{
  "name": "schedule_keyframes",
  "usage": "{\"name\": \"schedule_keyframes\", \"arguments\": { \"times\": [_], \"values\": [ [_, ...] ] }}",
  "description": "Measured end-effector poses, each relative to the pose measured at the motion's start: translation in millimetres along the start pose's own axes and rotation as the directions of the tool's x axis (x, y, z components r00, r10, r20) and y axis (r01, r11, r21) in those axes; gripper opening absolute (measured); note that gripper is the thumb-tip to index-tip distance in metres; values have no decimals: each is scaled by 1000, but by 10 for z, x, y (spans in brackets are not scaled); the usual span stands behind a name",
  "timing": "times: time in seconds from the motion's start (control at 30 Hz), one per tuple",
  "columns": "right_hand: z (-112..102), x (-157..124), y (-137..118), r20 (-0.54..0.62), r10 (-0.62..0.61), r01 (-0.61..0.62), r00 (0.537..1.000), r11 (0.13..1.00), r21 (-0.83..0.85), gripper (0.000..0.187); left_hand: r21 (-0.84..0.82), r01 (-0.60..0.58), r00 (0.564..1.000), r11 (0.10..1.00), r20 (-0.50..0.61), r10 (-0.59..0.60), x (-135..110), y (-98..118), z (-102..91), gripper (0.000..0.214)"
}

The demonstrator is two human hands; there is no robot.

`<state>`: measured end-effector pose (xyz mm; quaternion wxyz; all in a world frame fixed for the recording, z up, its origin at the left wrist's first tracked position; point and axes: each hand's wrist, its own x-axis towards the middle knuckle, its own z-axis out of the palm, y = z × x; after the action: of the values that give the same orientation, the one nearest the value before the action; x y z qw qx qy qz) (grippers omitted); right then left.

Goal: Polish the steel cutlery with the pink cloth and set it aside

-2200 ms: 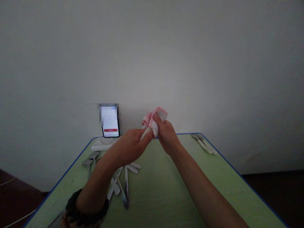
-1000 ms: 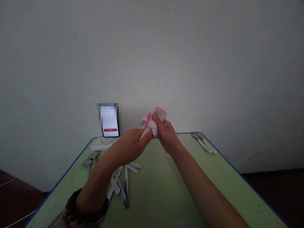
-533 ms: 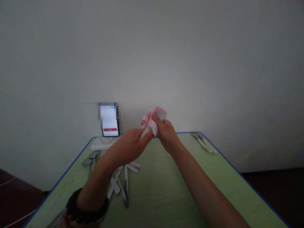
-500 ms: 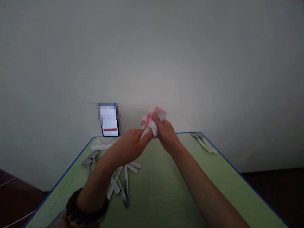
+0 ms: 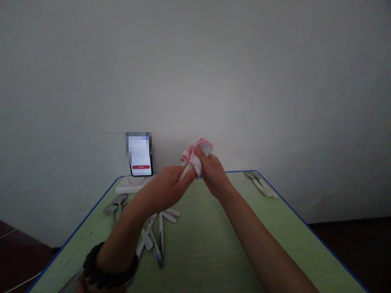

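Note:
Both hands meet above the far middle of a green table [image 5: 214, 244]. My right hand [image 5: 214, 175] is closed round a bunched pink and white cloth [image 5: 197, 152]. My left hand [image 5: 166, 187] pinches a white utensil handle [image 5: 185, 173] whose other end is wrapped inside the cloth. A dark beaded band sits on my left wrist [image 5: 106, 270].
Several white-handled pieces of cutlery [image 5: 155, 234] lie under my left forearm, with two spoons [image 5: 114, 201] further left. Two more utensils [image 5: 259, 185] lie at the far right corner. A lit phone [image 5: 139, 156] leans on the wall behind a white pad [image 5: 131, 185].
Almost nothing differs; both hands stay together on the cloth and handle, and the view has drifted only slightly.

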<state>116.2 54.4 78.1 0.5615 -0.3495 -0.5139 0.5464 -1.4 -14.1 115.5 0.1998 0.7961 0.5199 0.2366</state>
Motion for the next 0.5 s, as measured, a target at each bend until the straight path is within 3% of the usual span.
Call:
{"name": "schedule_keyframes", "arguments": {
  "times": [0.5],
  "values": [
    [-10,14,3,-2,4,-4,1000,1000,8,44,50,-41,999,998,7,41,6,-9,4,28]
  ]
}}
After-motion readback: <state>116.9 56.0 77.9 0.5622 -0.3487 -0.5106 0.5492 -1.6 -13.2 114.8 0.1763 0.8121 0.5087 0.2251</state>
